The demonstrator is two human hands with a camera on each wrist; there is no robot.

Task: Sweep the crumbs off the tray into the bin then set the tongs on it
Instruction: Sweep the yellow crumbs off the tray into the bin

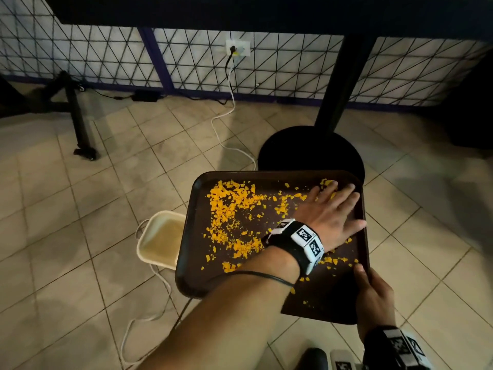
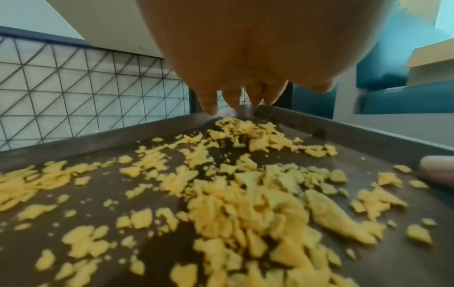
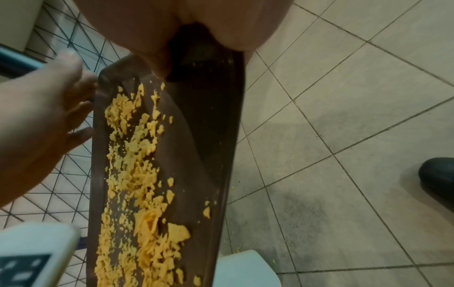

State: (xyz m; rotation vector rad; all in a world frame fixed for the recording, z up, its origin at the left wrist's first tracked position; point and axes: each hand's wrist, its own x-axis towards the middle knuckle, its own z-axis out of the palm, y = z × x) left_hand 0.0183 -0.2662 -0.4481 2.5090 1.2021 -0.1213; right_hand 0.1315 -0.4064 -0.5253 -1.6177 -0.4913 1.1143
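- The right hand (image 3: 172, 35) grips the near edge of a dark brown tray (image 3: 209, 116), thumb on its upper face.
- Orange-yellow crumbs (image 3: 137, 165) lie scattered along the tray, thickest toward its far end.
- The left hand (image 3: 41, 116) rests flat at the tray's left side, fingers extended.
- A white bin (image 3: 245, 270) sits below the tray's far end.
- Beige floor tiles (image 3: 343, 116) fill the right side; a black shoe (image 3: 437, 176) stands at the edge.

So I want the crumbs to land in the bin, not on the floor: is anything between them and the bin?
Nothing visible blocks them. The crumbs lie loose on the tray, whose left edge overhangs the open bin. The left hand lies flat at the tray's far right, crumbs between it and the bin. The right hand grips the near rim.
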